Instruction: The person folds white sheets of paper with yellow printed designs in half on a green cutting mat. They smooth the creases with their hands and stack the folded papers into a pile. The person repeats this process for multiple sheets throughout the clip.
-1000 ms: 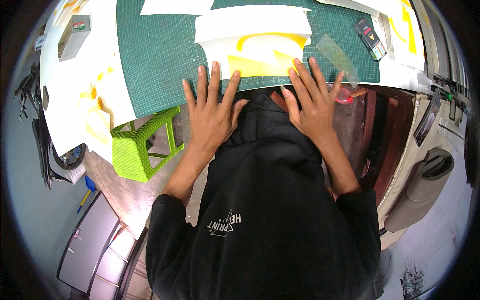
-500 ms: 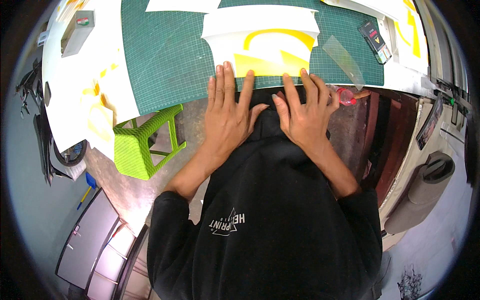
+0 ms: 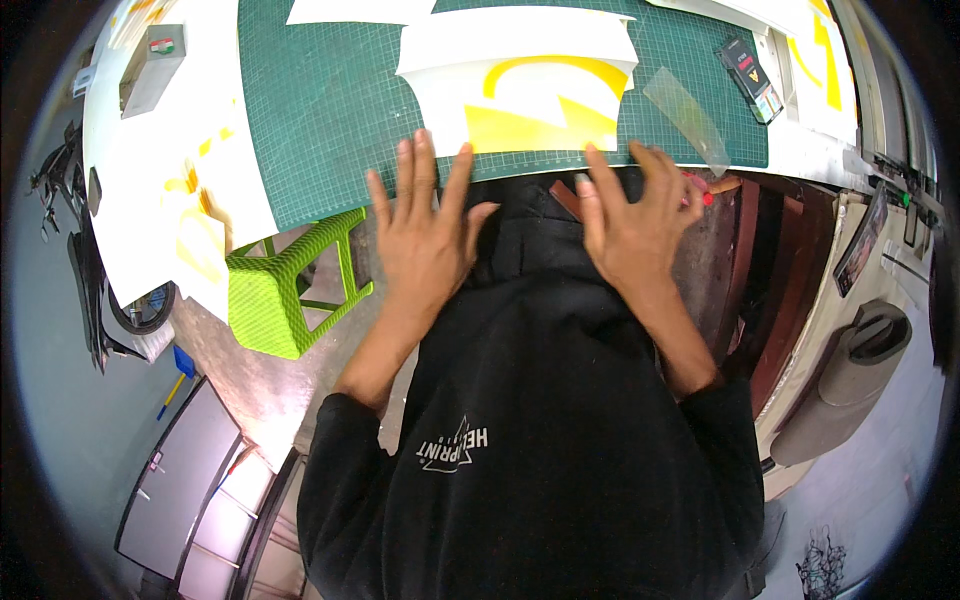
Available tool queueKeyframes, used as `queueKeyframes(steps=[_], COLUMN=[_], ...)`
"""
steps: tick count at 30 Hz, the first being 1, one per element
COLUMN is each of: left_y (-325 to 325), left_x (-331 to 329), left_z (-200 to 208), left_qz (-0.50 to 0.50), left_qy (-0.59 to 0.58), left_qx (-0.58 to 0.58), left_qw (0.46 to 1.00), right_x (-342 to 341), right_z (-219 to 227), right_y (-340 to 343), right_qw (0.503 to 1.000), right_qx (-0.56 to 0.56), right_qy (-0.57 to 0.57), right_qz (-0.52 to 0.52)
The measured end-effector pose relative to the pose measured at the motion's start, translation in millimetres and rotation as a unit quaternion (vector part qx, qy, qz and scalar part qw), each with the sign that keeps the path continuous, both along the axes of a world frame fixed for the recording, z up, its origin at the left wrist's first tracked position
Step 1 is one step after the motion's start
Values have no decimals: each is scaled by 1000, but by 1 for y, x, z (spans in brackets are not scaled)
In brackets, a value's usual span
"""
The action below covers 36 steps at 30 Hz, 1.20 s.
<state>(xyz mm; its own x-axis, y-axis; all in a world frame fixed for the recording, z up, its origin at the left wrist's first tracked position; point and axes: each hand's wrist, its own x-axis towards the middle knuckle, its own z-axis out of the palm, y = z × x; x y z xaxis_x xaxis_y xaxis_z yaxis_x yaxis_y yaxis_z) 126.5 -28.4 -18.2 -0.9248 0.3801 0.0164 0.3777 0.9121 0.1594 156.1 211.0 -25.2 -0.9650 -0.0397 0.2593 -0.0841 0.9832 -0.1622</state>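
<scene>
A white sheet with yellow shapes (image 3: 540, 125) lies on the green cutting mat (image 3: 320, 120), close to the mat's near edge. My left hand (image 3: 420, 235) is spread, its fingertips over the mat's near edge just left of the sheet's lower left corner. My right hand (image 3: 635, 220) has its fingers apart and slightly bent, near the sheet's lower right corner. Neither hand holds anything. Whether the right fingertips touch the mat cannot be made out. To the right of the sheet lies a clear plastic strip (image 3: 688, 120).
A small dark box (image 3: 742, 72) rests at the mat's right side. At the far left stands a grey metal block (image 3: 152, 72) by yellow scraps (image 3: 188, 185). A green stool (image 3: 270, 300) is below the table's left edge; a red bottle cap (image 3: 708, 199) shows near my right hand.
Both hands have drawn apart and slightly back, off the sheet's near edge. The left went leftward, the right rightward. The sheet has barely shifted.
</scene>
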Motion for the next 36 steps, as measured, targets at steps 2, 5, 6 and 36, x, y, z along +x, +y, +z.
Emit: queueKeyframes(steps=[2, 5, 6, 36], left_y=[-13, -14, -16, -11], left_x=[-2, -15, -22, -73], left_z=[0, 8, 8, 3], left_qz=[-7, -14, -14, 45], left_qy=[19, 74, 84, 60], left_qx=[-15, 41, 79, 198], left_qw=[1000, 996, 993, 977], right_x=[2, -9, -13, -22], right_z=[-1, -6, -7, -19], right_y=[13, 12, 10, -23], right_qw=[999, 996, 994, 983], right_qx=[3, -59, -68, -128], right_qy=[30, 72, 84, 124], right_qz=[-16, 2, 0, 51])
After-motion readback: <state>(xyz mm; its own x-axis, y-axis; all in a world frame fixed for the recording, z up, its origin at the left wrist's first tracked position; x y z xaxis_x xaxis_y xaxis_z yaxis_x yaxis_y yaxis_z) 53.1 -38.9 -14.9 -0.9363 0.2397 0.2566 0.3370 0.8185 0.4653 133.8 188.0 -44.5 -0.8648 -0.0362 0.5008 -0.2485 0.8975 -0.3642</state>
